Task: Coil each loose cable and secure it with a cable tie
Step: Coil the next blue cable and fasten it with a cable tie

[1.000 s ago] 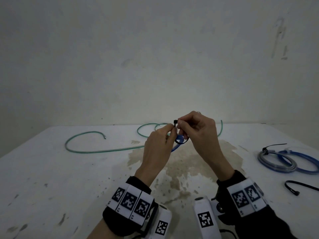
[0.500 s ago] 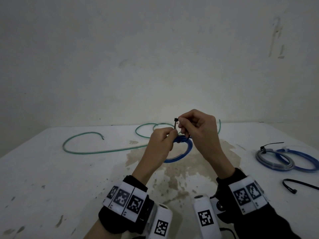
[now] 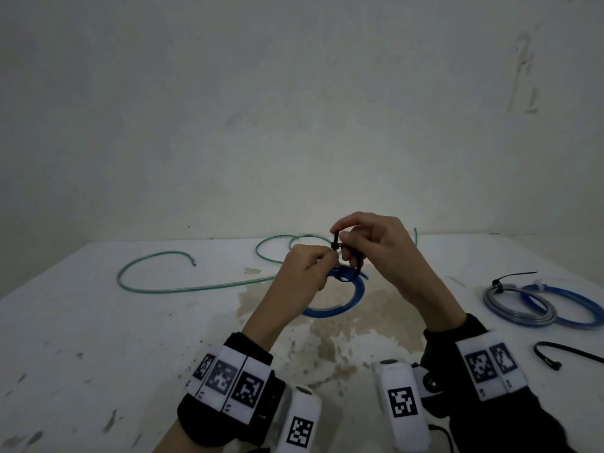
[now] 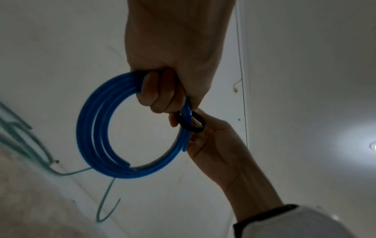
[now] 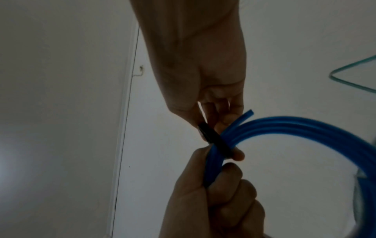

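Judged the main risk as a loose loop: black cable tie [image 4: 191, 123] circled the blue cable [image 4: 95, 128] with slack showing inside it, so a pull cut short could have left the turns free to slide out. Judged a second risk in the two cut ends [image 4: 184, 149] lying just past the tie; could have sprung clear of the band had the holding fingers eased. Also possible: tail slipping from the pinch, or the tie cinching over only some of the turns, since the strands fanned apart on the far side of the coil.

Left hand [image 3: 305, 273] clenched round the bunched turns of the coil, fingers curled over them, just beside the tie. Right hand [image 3: 372, 253] pinched the tie, thumb and forefinger on the strap near its head [image 3: 335, 245]; could not tell how far the tail had gone through.

Coil held above the table [image 3: 98, 322], hanging below and behind the left fist, tie at its upper edge between the two hands. Still loose on the table: green cable [image 3: 157, 273], well apart to the left. Off to the right, two tied coils [image 3: 536, 305] and a spare tie [image 3: 555, 354].
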